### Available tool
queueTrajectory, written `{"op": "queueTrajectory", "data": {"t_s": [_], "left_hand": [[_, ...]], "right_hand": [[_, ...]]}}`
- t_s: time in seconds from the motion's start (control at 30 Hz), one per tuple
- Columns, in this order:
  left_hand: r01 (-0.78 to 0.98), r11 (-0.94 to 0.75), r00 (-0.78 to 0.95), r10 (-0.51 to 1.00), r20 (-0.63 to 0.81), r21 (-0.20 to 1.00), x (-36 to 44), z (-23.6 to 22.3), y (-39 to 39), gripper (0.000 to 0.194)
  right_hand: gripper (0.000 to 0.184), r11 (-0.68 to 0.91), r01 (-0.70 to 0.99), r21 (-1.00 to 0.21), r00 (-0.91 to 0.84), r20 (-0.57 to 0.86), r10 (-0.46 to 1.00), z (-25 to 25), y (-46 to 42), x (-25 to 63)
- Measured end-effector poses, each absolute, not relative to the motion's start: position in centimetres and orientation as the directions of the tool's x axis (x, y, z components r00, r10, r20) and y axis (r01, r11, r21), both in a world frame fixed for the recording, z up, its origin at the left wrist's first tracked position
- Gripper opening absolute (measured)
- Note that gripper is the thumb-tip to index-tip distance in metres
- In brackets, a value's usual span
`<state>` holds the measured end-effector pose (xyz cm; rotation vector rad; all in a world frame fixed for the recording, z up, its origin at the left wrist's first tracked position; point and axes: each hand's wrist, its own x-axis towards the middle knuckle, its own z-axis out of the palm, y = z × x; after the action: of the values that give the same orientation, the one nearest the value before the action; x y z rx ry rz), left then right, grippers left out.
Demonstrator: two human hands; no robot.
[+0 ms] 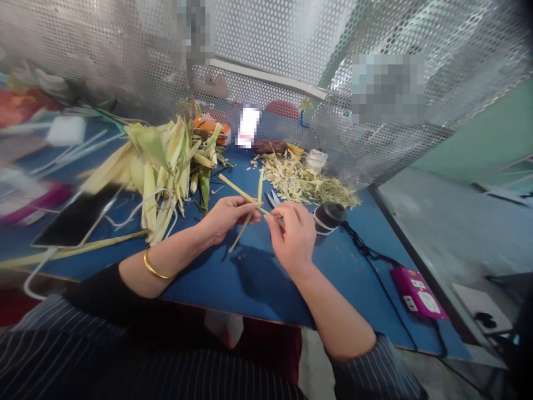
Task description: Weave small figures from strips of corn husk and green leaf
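Observation:
Between my two hands are several narrow corn husk strips, pale green and yellow, crossing one another above the blue table. My left hand pinches them near the crossing point, thumb on top. With bent fingers, my right hand grips the strip end on the right side; its fingertips partly cover that end. One strip points up and another hangs down to the left. Just behind my right hand lies a pair of scissors, its blades showing and its handles hidden.
Large corn husks are heaped at the left, beside a dark phone and white cables. Shredded husk pieces lie at the back. At the right are a black cylindrical device and a magenta power strip with cords. Perforated metal mesh rises behind.

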<state>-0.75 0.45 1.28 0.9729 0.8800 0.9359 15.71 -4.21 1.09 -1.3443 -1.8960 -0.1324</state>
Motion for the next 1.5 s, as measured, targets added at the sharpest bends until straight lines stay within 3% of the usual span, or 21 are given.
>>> {"op": "queueTrajectory", "data": {"t_s": [0.07,0.17,0.23,0.37,0.5,0.63,0.73,0.8,0.9,0.97,1.1,1.3,1.4,1.47,1.5], "left_hand": [[-0.227,0.293,0.356,0.913,-0.201,0.929,-0.8,1.2,0.5,0.021],[-0.201,0.283,0.320,0.924,-0.210,0.938,-0.8,0.9,0.5,0.030],[-0.152,0.237,0.310,0.933,-0.181,0.959,-0.7,0.8,0.4,0.026],[-0.088,0.181,0.269,0.951,-0.151,0.980,-0.4,0.8,0.0,0.021],[-0.079,0.086,0.225,0.972,-0.066,0.993,-0.3,0.6,-0.1,0.019],[-0.050,0.094,0.255,0.964,-0.078,0.994,-0.6,0.6,0.1,0.018],[0.007,0.094,0.287,0.954,-0.092,0.996,-0.9,1.1,0.2,0.020],[0.070,0.098,0.356,0.927,-0.117,0.993,-1.0,1.5,0.2,0.022],[0.169,0.104,0.449,0.877,-0.170,0.980,-1.1,1.9,-0.1,0.023],[0.217,0.078,0.459,0.872,-0.173,0.973,-1.1,1.9,-0.3,0.027],[0.271,-0.002,0.426,0.897,-0.118,0.963,-0.8,1.1,-0.3,0.033],[0.211,0.024,0.477,0.870,-0.125,0.977,-0.7,0.6,-0.1,0.024],[0.238,0.053,0.465,0.870,-0.162,0.970,-0.7,0.7,-0.2,0.029],[0.263,0.028,0.477,0.865,-0.155,0.964,-0.8,0.6,-0.4,0.034],[0.285,0.000,0.490,0.859,-0.145,0.959,-0.7,0.5,-0.4,0.035]], "right_hand": [[0.021,0.386,0.872,-0.301,-0.148,0.590,0.794,1.1,-3.7,16.1],[0.027,0.333,0.862,-0.381,-0.194,0.358,0.913,0.7,-3.2,16.2],[0.030,0.293,0.854,-0.430,-0.182,0.280,0.943,0.5,-3.3,15.9],[0.031,0.315,0.856,-0.410,-0.197,0.303,0.932,0.3,-3.9,15.1],[0.031,0.441,0.804,-0.399,-0.297,0.372,0.879,0.3,-4.3,14.6],[0.032,0.399,0.717,-0.571,-0.291,0.275,0.916,0.5,-4.0,15.1],[0.033,0.223,0.547,-0.807,-0.152,0.166,0.974,0.7,-3.1,16.0],[0.032,0.112,0.302,-0.947,-0.017,0.112,0.994,0.5,-2.3,16.4],[0.028,-0.012,-0.055,-0.998,0.023,-0.014,1.000,-0.1,-1.7,16.4],[0.025,-0.046,-0.130,-0.990,0.021,-0.049,0.999,-0.6,-1.6,16.1],[0.020,-0.021,-0.088,-0.996,0.084,-0.029,0.996,-1.1,-1.8,15.2],[0.019,0.109,0.038,-0.993,0.094,0.112,0.989,-1.3,-1.6,15.5],[0.023,0.211,0.312,-0.926,0.189,0.279,0.942,-0.5,-1.4,16.6],[0.038,0.323,0.567,-0.758,0.237,0.525,0.817,0.2,-1.5,17.2],[0.039,0.362,0.671,-0.647,0.165,0.606,0.778,0.5,-1.7,17.3]]}}
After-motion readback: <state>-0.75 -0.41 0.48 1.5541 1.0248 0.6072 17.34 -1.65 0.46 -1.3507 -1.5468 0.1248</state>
